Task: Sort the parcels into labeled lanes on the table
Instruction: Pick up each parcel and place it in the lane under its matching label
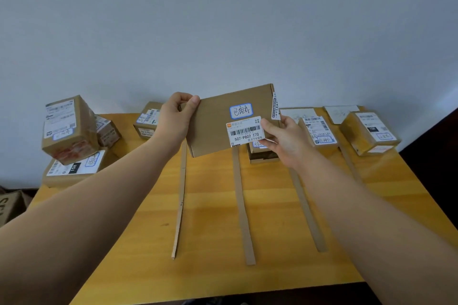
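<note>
I hold a flat brown cardboard parcel [218,119] up above the wooden table [215,205], tilted with its labelled face toward me. It carries a blue-edged handwritten sticker and a white barcode label. My left hand [177,116] grips its left edge, thumb on the front. My right hand [285,141] grips its lower right corner beside the barcode label. Cardboard strips [239,205] lie lengthwise on the table and mark off lanes.
A stack of parcels [70,136] stands at the table's back left. A small box [146,120] sits behind my left hand. A low box [262,153] lies under the held parcel. More parcels [318,131], [369,132] and white cards sit at the back right.
</note>
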